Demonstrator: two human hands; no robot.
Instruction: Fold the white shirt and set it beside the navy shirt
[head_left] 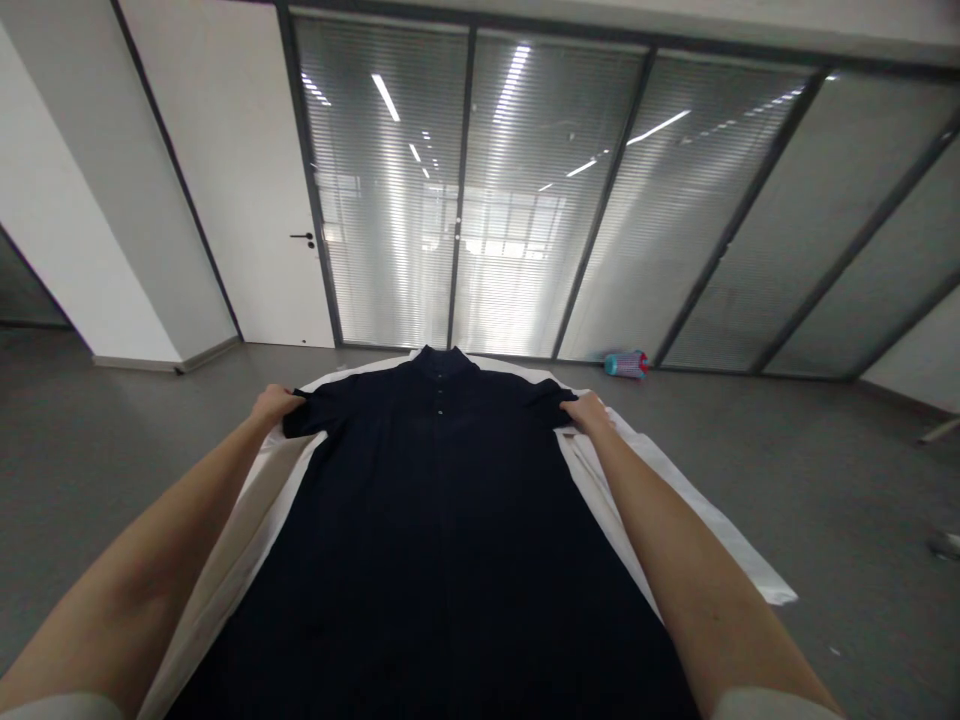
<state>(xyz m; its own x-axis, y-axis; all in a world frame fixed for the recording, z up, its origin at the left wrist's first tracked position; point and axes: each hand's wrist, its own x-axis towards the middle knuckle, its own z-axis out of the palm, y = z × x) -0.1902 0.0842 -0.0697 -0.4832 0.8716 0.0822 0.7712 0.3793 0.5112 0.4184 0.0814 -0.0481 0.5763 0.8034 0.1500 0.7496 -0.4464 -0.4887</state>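
A dark navy shirt (pixel 442 520) with a button placket lies spread flat, collar away from me, on a white cloth-covered surface (pixel 600 480). My left hand (pixel 274 405) grips the end of the shirt's left short sleeve. My right hand (pixel 589 412) holds the end of the right sleeve. Both arms reach forward along the shirt's two sides.
Grey floor surrounds the surface. A teal and pink bottle (pixel 626 364) lies on the floor by the glass wall with blinds (pixel 540 200). A white door (pixel 247 180) with a black handle stands at the back left. A small object (pixel 945 545) lies at the right edge.
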